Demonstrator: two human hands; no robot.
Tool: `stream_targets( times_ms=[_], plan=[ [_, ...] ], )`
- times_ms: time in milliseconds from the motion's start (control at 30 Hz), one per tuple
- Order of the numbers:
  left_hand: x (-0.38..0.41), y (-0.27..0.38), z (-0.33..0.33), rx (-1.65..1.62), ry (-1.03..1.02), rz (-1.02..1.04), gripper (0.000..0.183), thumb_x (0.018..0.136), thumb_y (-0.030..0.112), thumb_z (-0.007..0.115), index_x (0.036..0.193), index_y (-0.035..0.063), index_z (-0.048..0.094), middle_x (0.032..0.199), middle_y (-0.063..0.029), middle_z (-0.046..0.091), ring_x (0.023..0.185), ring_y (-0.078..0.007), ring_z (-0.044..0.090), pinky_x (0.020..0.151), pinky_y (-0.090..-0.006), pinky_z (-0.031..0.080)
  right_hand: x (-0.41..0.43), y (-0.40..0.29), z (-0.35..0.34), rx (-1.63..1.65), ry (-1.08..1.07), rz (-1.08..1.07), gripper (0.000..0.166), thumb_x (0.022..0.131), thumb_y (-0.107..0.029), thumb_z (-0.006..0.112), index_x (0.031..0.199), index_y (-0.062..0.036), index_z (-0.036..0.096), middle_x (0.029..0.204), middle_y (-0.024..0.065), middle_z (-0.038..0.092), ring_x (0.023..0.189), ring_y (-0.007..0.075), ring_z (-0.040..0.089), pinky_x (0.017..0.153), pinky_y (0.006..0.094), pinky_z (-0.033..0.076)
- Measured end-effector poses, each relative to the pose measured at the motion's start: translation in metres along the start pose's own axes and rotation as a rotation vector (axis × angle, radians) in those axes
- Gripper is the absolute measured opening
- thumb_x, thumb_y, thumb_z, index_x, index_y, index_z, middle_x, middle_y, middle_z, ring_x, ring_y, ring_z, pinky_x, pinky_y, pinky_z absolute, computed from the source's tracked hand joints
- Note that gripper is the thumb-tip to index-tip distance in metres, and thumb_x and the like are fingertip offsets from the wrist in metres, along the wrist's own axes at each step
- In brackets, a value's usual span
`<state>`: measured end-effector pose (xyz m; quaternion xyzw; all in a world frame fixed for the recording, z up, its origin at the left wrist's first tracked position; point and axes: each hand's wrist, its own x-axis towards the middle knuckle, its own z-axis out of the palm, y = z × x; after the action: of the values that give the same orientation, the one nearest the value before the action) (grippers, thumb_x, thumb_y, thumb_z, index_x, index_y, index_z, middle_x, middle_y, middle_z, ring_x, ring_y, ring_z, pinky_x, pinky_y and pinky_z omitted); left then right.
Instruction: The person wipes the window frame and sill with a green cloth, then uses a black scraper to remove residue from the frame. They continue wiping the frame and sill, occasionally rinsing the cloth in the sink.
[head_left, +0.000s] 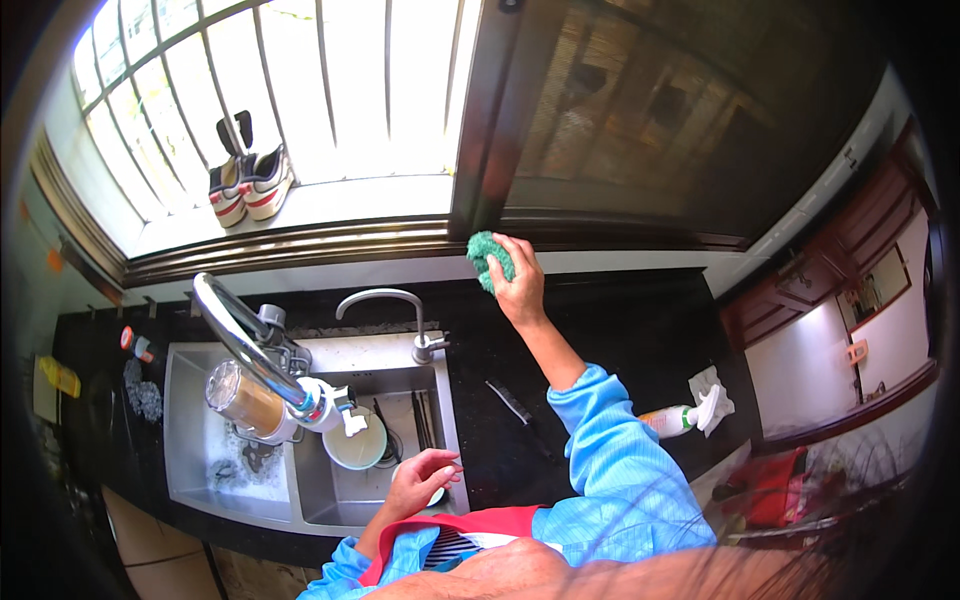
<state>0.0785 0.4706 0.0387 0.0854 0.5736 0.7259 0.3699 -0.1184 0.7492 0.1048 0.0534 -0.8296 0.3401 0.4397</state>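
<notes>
My right hand (519, 283) is closed on a green fluffy cloth (489, 259), held against the lower window frame (480, 202) above the back of the black countertop (600, 322). My left hand (424, 480) holds nothing, its fingers apart and slightly bent, over the near right edge of the double steel sink (300, 480). Just left of it a pale bowl (355, 442) sits in the right basin, with dark chopsticks (421, 420) beside it. Part of another dish shows beneath my left hand. A black-handled brush (508, 401) lies on the counter between my arms.
A large chrome faucet with a filter (251, 397) spans the left basin; a slim faucet (422, 345) stands behind the right one. A spray bottle (671, 421) lies at right near a crumpled tissue (705, 382). Sneakers (251, 187) stand on the windowsill. A grey scrubber (142, 394) lies left.
</notes>
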Motion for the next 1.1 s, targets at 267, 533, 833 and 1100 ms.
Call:
stream_targets(
  times_ms=[267,533,833,1100],
  plan=[
    [-0.004,-0.005,-0.011,0.004,0.045,-0.01,0.028,0.09,0.01,0.06,0.116,-0.0012,0.056,0.101,-0.0116,0.067,0.089,-0.0167,0.064,0.076,-0.0273,0.051,-0.009,0.024,0.072,-0.211,-0.405,-0.086,0.027,0.08,-0.009,0.061,0.107,-0.0058,0.061,0.1,0.0116,0.056,0.088,0.0327,0.06,0.075,0.0415,0.052],
    [0.002,-0.016,-0.02,-0.054,0.049,-0.029,0.029,0.09,0.014,0.062,0.115,0.0009,0.058,0.099,-0.0084,0.067,0.089,-0.0147,0.065,0.077,-0.0261,0.052,0.042,-0.012,0.107,-0.601,-0.451,-0.266,0.016,0.075,-0.008,0.059,0.089,-0.0025,0.064,0.087,0.0137,0.06,0.081,0.0301,0.061,0.066,0.0394,0.053],
    [-0.007,-0.035,-0.038,-0.115,0.095,0.015,0.028,0.089,0.014,0.063,0.114,0.0017,0.059,0.097,-0.007,0.067,0.087,-0.0124,0.064,0.077,-0.0268,0.052,0.043,-0.019,0.178,-0.219,-0.633,-0.212,0.029,0.08,-0.028,0.062,0.1,-0.0078,0.068,0.091,0.0179,0.065,0.087,0.035,0.063,0.076,0.0428,0.051],
    [-0.039,-0.001,-0.043,0.229,0.018,0.145,0.029,0.088,0.018,0.064,0.113,0.0051,0.062,0.096,-0.0096,0.066,0.086,-0.0139,0.063,0.075,-0.0279,0.051,0.013,-0.055,0.039,0.303,-0.28,0.191,0.017,0.084,-0.011,0.062,0.095,0.002,0.065,0.087,0.0126,0.068,0.08,0.0193,0.064,0.074,0.0306,0.049]
  ],
)
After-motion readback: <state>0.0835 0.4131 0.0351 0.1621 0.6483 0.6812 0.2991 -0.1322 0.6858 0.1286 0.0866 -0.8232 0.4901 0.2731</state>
